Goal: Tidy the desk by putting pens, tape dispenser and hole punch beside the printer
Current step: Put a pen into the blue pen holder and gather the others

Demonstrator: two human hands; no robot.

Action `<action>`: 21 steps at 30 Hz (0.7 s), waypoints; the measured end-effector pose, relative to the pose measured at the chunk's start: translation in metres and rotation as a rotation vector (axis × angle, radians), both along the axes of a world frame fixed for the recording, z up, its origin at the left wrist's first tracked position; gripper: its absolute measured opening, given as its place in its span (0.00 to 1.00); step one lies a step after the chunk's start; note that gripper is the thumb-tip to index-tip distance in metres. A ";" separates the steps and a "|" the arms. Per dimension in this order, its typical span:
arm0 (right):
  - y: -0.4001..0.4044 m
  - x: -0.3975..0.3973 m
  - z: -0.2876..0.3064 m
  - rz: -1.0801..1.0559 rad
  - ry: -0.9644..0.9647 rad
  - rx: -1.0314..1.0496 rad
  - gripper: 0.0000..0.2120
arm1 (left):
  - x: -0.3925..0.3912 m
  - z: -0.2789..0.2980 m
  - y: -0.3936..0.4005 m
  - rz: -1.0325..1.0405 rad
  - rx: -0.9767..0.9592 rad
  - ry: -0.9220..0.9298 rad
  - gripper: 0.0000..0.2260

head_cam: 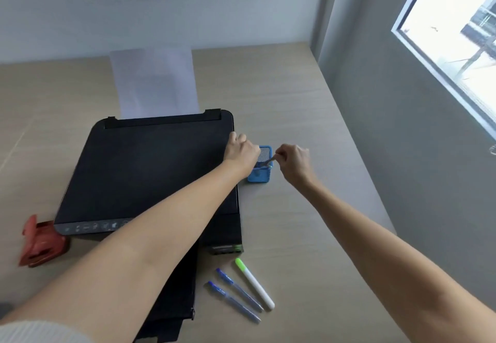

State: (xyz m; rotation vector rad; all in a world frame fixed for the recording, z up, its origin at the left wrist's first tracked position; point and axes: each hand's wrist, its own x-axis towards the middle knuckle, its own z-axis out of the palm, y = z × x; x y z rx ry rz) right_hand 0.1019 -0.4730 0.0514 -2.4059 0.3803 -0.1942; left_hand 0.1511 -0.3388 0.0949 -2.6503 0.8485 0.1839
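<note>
Left forearm crosses the black printer (145,170); left hand (241,150) at printer's right edge, fingers curled around the blue mesh pen holder (261,172). Red hole punch (43,243) far left on the tabletop (295,95), touching printer's front corner. Two blue pens (236,294) and a green-capped marker (255,283) lie near front. Right hand (294,161), fingers pinching a pen (269,160) over the holder. Open tabletop right of holder.

Pen holder (261,170) right of printer (145,170)
</note>
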 end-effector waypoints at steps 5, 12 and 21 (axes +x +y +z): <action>0.001 0.013 -0.022 0.079 0.092 0.027 0.09 | -0.004 -0.005 0.015 0.018 -0.180 0.013 0.08; 0.026 -0.083 -0.043 0.043 -0.088 0.115 0.04 | -0.129 0.022 0.097 -0.035 -0.825 0.116 0.03; 0.101 -0.183 -0.096 0.346 0.472 -0.019 0.13 | -0.254 -0.090 0.155 0.144 -0.253 0.513 0.10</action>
